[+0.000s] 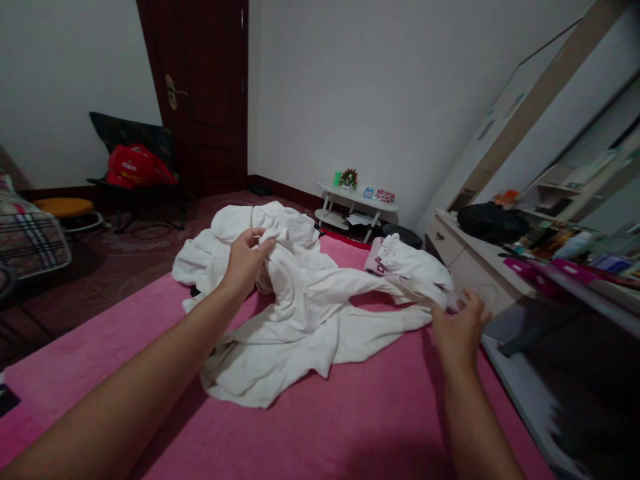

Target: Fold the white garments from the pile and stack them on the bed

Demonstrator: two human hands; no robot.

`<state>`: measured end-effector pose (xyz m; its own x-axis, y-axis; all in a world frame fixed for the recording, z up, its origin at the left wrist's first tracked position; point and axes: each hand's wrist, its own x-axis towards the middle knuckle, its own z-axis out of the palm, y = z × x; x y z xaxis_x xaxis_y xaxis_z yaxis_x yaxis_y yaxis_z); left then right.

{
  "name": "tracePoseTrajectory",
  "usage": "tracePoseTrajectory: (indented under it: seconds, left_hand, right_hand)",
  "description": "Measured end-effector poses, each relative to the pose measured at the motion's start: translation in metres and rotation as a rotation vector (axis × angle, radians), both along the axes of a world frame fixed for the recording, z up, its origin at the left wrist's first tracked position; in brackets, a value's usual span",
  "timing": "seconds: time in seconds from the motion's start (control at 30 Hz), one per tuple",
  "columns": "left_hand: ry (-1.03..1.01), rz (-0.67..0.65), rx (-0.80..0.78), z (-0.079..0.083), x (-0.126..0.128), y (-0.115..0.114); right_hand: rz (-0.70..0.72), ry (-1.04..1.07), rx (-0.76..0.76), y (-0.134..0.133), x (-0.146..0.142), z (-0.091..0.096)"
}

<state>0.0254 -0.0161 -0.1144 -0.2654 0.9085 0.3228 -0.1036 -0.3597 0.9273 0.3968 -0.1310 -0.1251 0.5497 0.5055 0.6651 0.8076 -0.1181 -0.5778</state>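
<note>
A crumpled white garment [300,313] lies spread on the pink bed cover [320,427], with two long parts, sleeves or legs, stretching right. My left hand [247,257] is closed on its upper left part, pinching a fold between thumb and fingers. At the far end of the long parts, my right hand [460,327] is closed on the cloth; its fingertips are blurred. Behind my left hand is a heap of white textured clothing [215,243]. A folded white garment with dark lettering [405,260] lies beyond the right end of the spread one.
To the right stand a pale dresser [450,240] bearing a black bag [493,222] and a cluttered shelf. A small white table [355,195] is by the wall. On the left are a folding chair holding a red bag [135,167], an orange stool [65,205] and a dark door [205,87].
</note>
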Motion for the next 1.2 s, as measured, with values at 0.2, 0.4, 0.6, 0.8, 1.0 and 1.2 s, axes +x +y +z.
tracePoseTrajectory:
  seconds: [0.2,0.4,0.6,0.8,1.0,1.2]
  left_hand:
    - [-0.004,0.002,-0.024,-0.006,0.0,0.002]
    - [-0.053,0.011,-0.03,-0.004,-0.004,0.004]
    - [0.379,0.163,0.116,-0.005,-0.012,0.005]
    - [0.783,-0.188,0.376,-0.005,0.023,-0.028]
    - [0.944,-0.906,0.484,-0.025,0.067,-0.074]
    - [1.258,-0.898,0.293,-0.024,0.059,-0.072]
  right_hand:
    - [0.929,-0.03,-0.522,-0.012,-0.115,-0.006]
    - [1.089,-0.255,-0.776,-0.028,-0.16,-0.029]
    - [1.071,0.244,-0.636,-0.02,-0.131,0.004]
    - [1.123,0.456,-0.642,-0.033,-0.115,0.043]
    - [1.237,0.338,-0.808,-0.047,-0.123,0.054]
    - [1.17,0.393,-0.827,-0.048,-0.113,0.055]
